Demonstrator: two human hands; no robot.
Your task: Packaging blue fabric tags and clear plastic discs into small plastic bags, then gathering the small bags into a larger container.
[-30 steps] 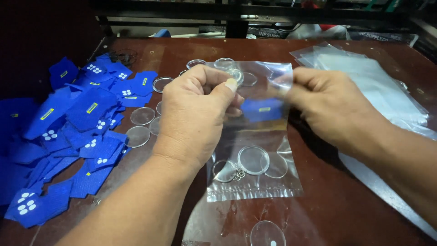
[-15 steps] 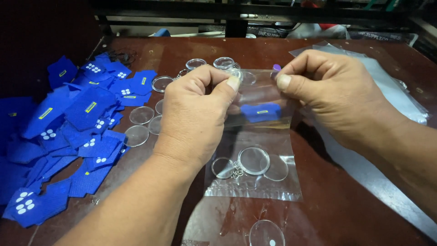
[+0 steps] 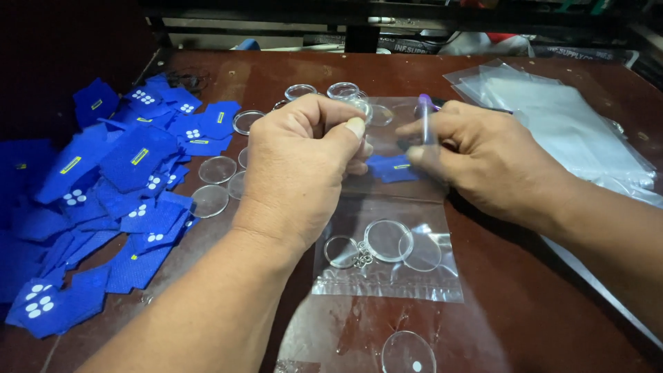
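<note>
Clear flat plastic bag is being pinched at its mouth by left hand and right hand, both closed on it, ideally evenly.

My left hand and right hand both have a pinch grip on the top edge of a clear plastic bag held over the brown table; inside it a blue tag sits high up, with a metal ring and chain and two clear round discs near the bottom. Pile of blue tags and loose clear discs to my left, stack of empty clear bags at far right, one more disc near the bottom edge.
</note>
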